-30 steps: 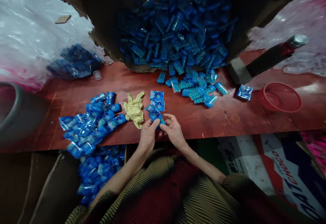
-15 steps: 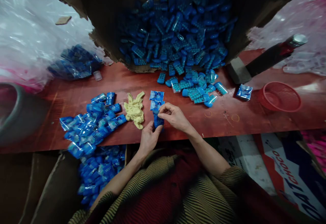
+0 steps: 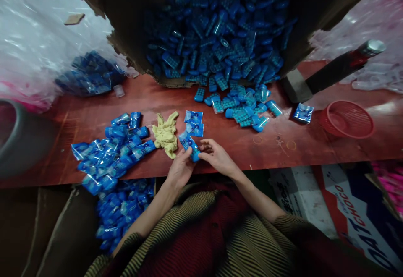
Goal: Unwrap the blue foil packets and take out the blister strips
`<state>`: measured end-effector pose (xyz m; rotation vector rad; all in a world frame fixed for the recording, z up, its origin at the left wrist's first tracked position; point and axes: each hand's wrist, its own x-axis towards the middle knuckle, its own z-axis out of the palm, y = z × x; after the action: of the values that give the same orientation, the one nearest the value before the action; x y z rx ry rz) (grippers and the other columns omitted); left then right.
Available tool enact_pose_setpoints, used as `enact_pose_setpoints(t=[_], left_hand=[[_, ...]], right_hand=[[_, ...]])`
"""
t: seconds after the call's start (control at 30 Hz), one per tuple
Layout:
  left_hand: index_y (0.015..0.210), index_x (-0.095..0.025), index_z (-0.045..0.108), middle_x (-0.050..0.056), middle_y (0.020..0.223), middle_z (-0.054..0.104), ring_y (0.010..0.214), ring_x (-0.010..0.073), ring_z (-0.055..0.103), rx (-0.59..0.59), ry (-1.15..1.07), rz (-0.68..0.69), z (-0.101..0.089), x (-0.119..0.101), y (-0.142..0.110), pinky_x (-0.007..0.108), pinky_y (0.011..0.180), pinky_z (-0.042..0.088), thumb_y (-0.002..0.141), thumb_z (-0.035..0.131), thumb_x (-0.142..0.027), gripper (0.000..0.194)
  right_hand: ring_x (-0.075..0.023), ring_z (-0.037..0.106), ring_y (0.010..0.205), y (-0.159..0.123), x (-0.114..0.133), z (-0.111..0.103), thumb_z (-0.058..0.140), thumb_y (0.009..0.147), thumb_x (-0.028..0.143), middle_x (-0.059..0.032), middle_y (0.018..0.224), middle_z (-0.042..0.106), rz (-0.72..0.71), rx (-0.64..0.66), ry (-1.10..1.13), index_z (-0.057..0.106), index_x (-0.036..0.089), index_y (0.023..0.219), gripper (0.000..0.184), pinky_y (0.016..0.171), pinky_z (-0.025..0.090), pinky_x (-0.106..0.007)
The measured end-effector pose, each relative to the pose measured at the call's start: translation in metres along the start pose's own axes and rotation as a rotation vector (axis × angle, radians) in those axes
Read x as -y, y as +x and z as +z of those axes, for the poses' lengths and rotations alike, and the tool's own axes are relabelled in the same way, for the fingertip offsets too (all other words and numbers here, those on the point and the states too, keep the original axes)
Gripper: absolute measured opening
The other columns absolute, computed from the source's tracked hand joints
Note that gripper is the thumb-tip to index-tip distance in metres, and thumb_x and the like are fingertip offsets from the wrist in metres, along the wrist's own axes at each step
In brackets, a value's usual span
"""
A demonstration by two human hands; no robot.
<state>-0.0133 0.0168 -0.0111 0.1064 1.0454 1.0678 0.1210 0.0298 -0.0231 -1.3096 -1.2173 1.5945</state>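
My left hand (image 3: 182, 165) is closed around a small blue bottle in a printed wrapper (image 3: 190, 145), tilted over the table's near edge. The wrapper's flat upper end sticks out past the fingers. My right hand (image 3: 216, 156) is at the bottle's right side, its thumb by the lower end and its bent fingers apart from the thumb. Just beyond lie flat printed blue sleeves (image 3: 194, 130), two showing, partly overlapped. A crumpled yellow glove (image 3: 166, 134) lies left of them. Farther left is a pile of wrapped blue bottles (image 3: 110, 155).
A torn cardboard box (image 3: 126, 29) spills blue-capped clear bottles (image 3: 242, 109) onto the red table (image 3: 220, 138). At right are a hammer-like tool (image 3: 333, 69), a bundle of blue sleeves (image 3: 303, 113) and a red basket (image 3: 348, 119). A grey bucket (image 3: 19, 138) stands left.
The held bottle has turned, its upper end swinging left, and more of it shows. My right hand has drawn down from the wrapper's top to its lower right side, its fingers parting.
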Motion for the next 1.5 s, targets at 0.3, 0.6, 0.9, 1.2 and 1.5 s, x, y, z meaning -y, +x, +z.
enact_pose_setpoints(t=[0.3,0.6,0.9,1.2,1.5], left_hand=[[0.075,-0.014,0.062,-0.002,0.07,0.064,0.063,0.0087,0.056,-0.052,0.113,0.109,0.007,-0.008,0.001,0.021,0.062,0.045,0.058,0.082,-0.031,0.032],[0.074,-0.015,0.058,0.0,0.072,0.064,0.064,0.0114,0.059,-0.096,0.028,0.026,0.007,-0.014,0.003,0.024,0.063,0.047,0.067,0.076,-0.026,0.022],[0.077,-0.016,0.06,-0.003,0.071,0.061,0.059,0.0088,0.052,0.047,-0.045,-0.003,0.007,0.005,0.0,0.021,0.052,0.041,0.062,0.08,-0.027,0.028],[0.075,-0.015,0.059,-0.001,0.069,0.063,0.064,0.0109,0.057,-0.044,0.146,0.119,0.007,-0.009,0.0,0.023,0.063,0.046,0.06,0.08,-0.037,0.035],[0.074,-0.016,0.061,0.001,0.069,0.067,0.061,0.0139,0.061,0.037,0.112,-0.117,-0.001,-0.021,0.004,0.028,0.063,0.051,0.065,0.077,-0.025,0.02]], right_hand=[[-0.0139,0.063,0.077,-0.012,-0.006,0.012,0.055,0.082,0.03,-0.0027,0.087,0.067,-0.1,-0.078,-0.062,0.06,0.019,0.097,0.019,0.07,0.051,-0.028],[-0.0124,0.062,0.076,-0.017,-0.007,0.017,0.061,0.077,0.034,-0.0019,0.098,0.064,-0.047,-0.042,0.22,0.057,0.023,0.109,0.034,0.059,0.056,-0.024],[-0.0104,0.061,0.063,-0.011,-0.009,0.022,0.065,0.07,0.036,0.0017,0.081,0.059,0.074,-0.151,0.428,0.052,0.02,0.101,0.037,0.05,0.057,-0.024],[-0.0111,0.06,0.066,-0.01,-0.014,0.021,0.06,0.077,0.035,0.0005,0.081,0.062,-0.061,-0.144,0.205,0.057,0.021,0.108,0.034,0.06,0.055,-0.026],[-0.0114,0.05,0.073,-0.008,-0.005,0.007,0.071,0.069,0.03,0.0042,0.078,0.049,-0.239,-0.069,0.083,0.047,0.028,0.126,0.062,0.076,0.046,-0.028]])
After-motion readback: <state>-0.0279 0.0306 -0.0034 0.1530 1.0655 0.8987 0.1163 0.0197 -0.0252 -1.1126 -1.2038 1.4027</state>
